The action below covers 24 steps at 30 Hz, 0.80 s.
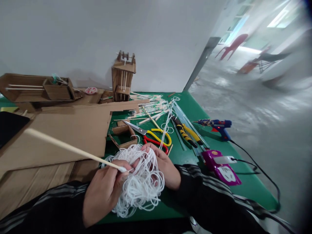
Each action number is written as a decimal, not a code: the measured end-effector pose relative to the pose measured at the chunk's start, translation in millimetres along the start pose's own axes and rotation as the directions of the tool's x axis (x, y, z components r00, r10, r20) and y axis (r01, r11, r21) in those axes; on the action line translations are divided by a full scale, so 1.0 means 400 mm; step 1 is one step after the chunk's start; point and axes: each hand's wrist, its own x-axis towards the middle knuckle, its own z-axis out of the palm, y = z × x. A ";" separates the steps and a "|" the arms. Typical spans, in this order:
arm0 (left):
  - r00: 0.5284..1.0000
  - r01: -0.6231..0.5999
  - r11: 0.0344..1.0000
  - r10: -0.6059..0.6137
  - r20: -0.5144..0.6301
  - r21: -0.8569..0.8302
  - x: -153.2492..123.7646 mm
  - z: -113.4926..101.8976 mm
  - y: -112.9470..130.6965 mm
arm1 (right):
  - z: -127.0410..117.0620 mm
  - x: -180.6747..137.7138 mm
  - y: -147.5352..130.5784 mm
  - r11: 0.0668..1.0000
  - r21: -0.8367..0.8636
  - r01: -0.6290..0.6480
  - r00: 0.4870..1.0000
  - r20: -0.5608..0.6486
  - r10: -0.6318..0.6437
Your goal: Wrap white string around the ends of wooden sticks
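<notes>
My left hand (103,190) is closed round the near end of a long thin wooden stick (65,147) that slants up to the left, and it presses into a tangled bundle of white string (140,180). My right hand (163,165) lies against the far side of the bundle, its fingers curled in among the loops. Both hands sit at the near edge of the green table (219,143). Much of the string hides the fingertips.
Big cardboard sheets (63,130) cover the left. Yellow and red scissors (156,136), pliers (186,133), loose sticks (148,110), a blue glue gun (216,125) and a purple device (220,165) with cables lie ahead and right. A cardboard tower (123,78) stands by the wall.
</notes>
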 end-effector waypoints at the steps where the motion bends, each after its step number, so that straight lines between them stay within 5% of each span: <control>1: 1.000 -0.008 1.000 0.008 -0.021 0.010 -0.001 0.000 0.001 | 0.001 -0.002 -0.003 1.000 0.010 -0.013 1.000 0.003 0.013; 10: 1.000 -0.017 0.998 0.018 0.013 -0.055 -0.016 0.006 0.003 | 0.006 -0.010 -0.031 0.996 0.030 -0.089 0.987 0.135 0.084; 20: 0.988 -0.077 0.984 0.097 0.118 -0.161 -0.005 0.007 0.009 | 0.028 -0.008 0.000 0.993 -0.005 -0.117 0.990 -0.074 0.116; 24: 0.988 -0.042 0.984 0.067 0.140 -0.171 -0.014 0.005 0.003 | 0.020 -0.016 0.009 0.995 0.023 -0.098 0.994 -0.049 0.099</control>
